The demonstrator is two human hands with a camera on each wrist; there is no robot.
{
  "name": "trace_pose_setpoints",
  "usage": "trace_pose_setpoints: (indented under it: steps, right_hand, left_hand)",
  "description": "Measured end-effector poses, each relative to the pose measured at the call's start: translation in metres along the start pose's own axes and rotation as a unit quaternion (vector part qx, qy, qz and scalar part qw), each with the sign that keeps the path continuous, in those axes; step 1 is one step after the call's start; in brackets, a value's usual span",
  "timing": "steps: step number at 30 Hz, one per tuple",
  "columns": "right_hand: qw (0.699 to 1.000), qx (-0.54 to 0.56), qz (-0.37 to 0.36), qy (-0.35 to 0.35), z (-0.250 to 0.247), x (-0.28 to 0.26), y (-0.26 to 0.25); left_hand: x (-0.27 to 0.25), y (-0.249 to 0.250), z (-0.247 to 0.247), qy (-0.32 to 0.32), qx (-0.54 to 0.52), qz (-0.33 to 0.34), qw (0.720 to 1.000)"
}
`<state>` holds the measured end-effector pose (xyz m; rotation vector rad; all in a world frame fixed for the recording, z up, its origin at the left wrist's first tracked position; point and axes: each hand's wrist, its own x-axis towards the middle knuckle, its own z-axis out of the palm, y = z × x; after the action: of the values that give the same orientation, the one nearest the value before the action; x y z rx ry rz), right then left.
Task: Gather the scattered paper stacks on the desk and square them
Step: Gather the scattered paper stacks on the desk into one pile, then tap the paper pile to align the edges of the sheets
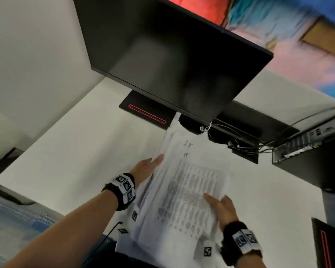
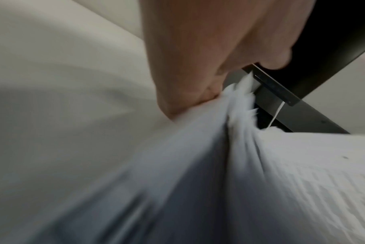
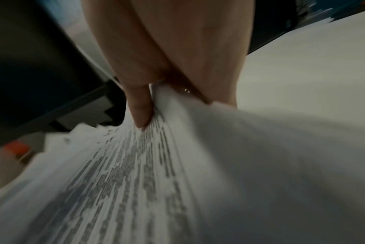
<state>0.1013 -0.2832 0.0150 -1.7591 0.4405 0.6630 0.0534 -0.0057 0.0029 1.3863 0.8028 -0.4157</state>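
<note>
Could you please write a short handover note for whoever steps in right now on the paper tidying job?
Left hand: holds the left edge of the paper stack; exact finger pose is blurred.
Right hand: pinches the stack's right edge, thumb on the printed top sheet.
The stack is between both hands over the white desk, in front of the monitor; its far end reaches toward the monitor stand.
Done: sheets gathered into one bundle.
Left: sheet edges are fanned and uneven, so square them and set the stack down.
</note>
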Motion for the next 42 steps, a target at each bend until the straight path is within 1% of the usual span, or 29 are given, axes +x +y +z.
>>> trace_pose_setpoints:
  steps: [2,4,6,7,8,9,11,12,13,14,15,17,19,20,22,23,24,26,28,31,34,36,38,40,42]
  right_hand:
    - [1.000,-0.017,-0.011,-0.013,0.012,0.001,0.002]
    - [1.000,0.001,-0.006,-0.023,0.017,0.002,0.003]
    - [0.999,0.036,-0.012,0.008,0.010,0.005,0.009]
    - [0.997,0.069,-0.012,0.032,0.004,0.000,0.008]
    - [0.992,0.119,-0.010,0.040,-0.004,0.002,0.012]
    - [0.985,0.173,-0.004,0.020,-0.010,-0.001,0.011]
    - [0.974,0.219,-0.020,-0.063,-0.010,-0.013,-0.005]
    - [0.971,0.216,-0.050,-0.086,-0.006,-0.019,-0.015]
    - [0.971,0.204,-0.092,-0.081,0.000,-0.029,-0.030]
    - [0.971,0.178,-0.149,-0.054,0.008,-0.040,-0.048]
    - [0.965,0.157,-0.209,-0.025,0.015,-0.051,-0.068]
    - [0.940,0.134,-0.313,-0.007,0.025,-0.072,-0.105]
    - [0.916,0.135,-0.377,-0.004,0.032,-0.089,-0.130]
    - [0.908,0.133,-0.398,-0.008,0.033,-0.092,-0.137]
    - [0.897,0.105,-0.428,-0.028,0.038,-0.094,-0.146]
    - [0.895,0.089,-0.434,-0.044,0.041,-0.092,-0.146]
    - [0.896,0.075,-0.432,-0.063,0.043,-0.088,-0.144]
    - [0.907,0.061,-0.405,-0.100,0.048,-0.078,-0.137]
    - [0.916,0.049,-0.382,-0.116,0.052,-0.063,-0.127]
    - [0.926,0.040,-0.362,-0.102,0.057,-0.041,-0.117]
    - [0.941,0.042,-0.323,-0.089,0.055,-0.023,-0.113]
    - [0.951,-0.014,-0.290,-0.103,0.053,-0.014,-0.110]
    - [0.960,-0.071,-0.245,-0.116,0.050,-0.005,-0.105]
    - [0.963,-0.105,-0.220,-0.112,0.048,0.003,-0.099]
    - [0.969,-0.128,-0.190,-0.091,0.046,0.011,-0.089]
  left_hand:
    - [0.004,-0.006,0.009,-0.009,0.075,0.030,0.997]
    - [0.011,-0.010,0.014,0.004,0.118,0.061,0.991]
    - [0.005,-0.006,0.019,0.001,0.110,0.111,0.988]
    - [-0.002,-0.001,0.020,-0.019,0.089,0.132,0.987]
    - [-0.012,0.005,0.018,-0.042,0.065,0.150,0.986]
    - [-0.018,0.009,0.013,-0.059,0.039,0.166,0.984]
    - [-0.035,0.022,0.004,-0.073,0.003,0.197,0.978]
    - [-0.045,0.032,0.001,-0.068,-0.011,0.217,0.974]
    - [-0.054,0.042,-0.001,-0.051,-0.030,0.240,0.969]
    - [-0.062,0.052,-0.003,-0.029,-0.045,0.267,0.962]
    - [-0.069,0.064,-0.006,-0.004,-0.055,0.294,0.954]
    - [-0.087,0.088,-0.014,0.037,-0.079,0.354,0.931]
    - [-0.101,0.108,-0.026,0.070,-0.110,0.404,0.905]
    - [-0.107,0.115,-0.031,0.085,-0.117,0.425,0.893]
    - [-0.112,0.122,-0.040,0.105,-0.123,0.457,0.875]
    - [-0.112,0.122,-0.043,0.115,-0.123,0.462,0.871]
    - [-0.111,0.121,-0.047,0.124,-0.122,0.460,0.871]
    - [-0.108,0.119,-0.050,0.120,-0.122,0.468,0.867]
    - [-0.100,0.122,-0.048,0.117,-0.108,0.467,0.870]
    - [-0.088,0.130,-0.046,0.115,-0.098,0.461,0.874]
    - [-0.079,0.131,-0.046,0.129,-0.095,0.448,0.879]
    - [-0.074,0.127,-0.048,0.129,-0.087,0.424,0.892]
    - [-0.068,0.125,-0.050,0.113,-0.070,0.398,0.907]
    - [-0.067,0.126,-0.051,0.105,-0.077,0.390,0.912]
    - [-0.073,0.130,-0.053,0.113,-0.100,0.393,0.907]
